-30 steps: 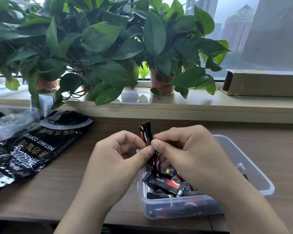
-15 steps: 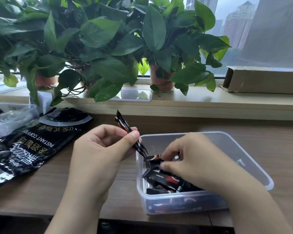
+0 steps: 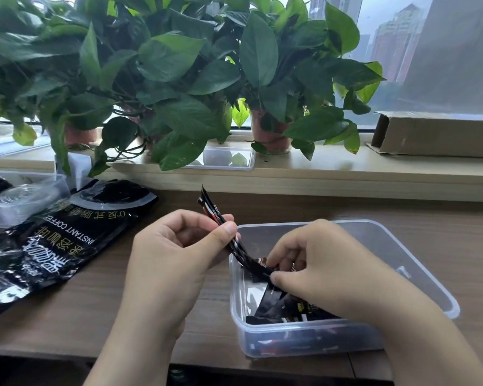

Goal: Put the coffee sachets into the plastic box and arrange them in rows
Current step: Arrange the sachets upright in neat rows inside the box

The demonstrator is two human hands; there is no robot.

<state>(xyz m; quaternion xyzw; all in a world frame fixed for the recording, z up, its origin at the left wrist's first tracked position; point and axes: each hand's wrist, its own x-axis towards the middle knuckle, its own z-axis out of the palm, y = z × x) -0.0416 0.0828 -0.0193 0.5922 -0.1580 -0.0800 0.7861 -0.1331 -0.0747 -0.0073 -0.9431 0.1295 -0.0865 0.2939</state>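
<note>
Coffee sachets (image 3: pixel 221 218): small bundle pinched between thumb and fingers of left hand (image 3: pixel 176 254), tilted, bottom end dipping over the left rim of the plastic box (image 3: pixel 374 238). Right hand (image 3: pixel 326 263) is inside the box, thumb and curled fingers pinching a single sachet (image 3: pixel 262 270) right at the bundle's bottom end. Loose sachets (image 3: pixel 285 305) lie jumbled on the box floor. Black instant coffee bag (image 3: pixel 53 246) lies flat on the table (image 3: pixel 444 218), left of the box.

hands (image 3: pixel 173 257) (image 3: pixel 326 271) with sachets (image 3: pixel 216 215) at plastic box (image 3: pixel 430 277)
</note>
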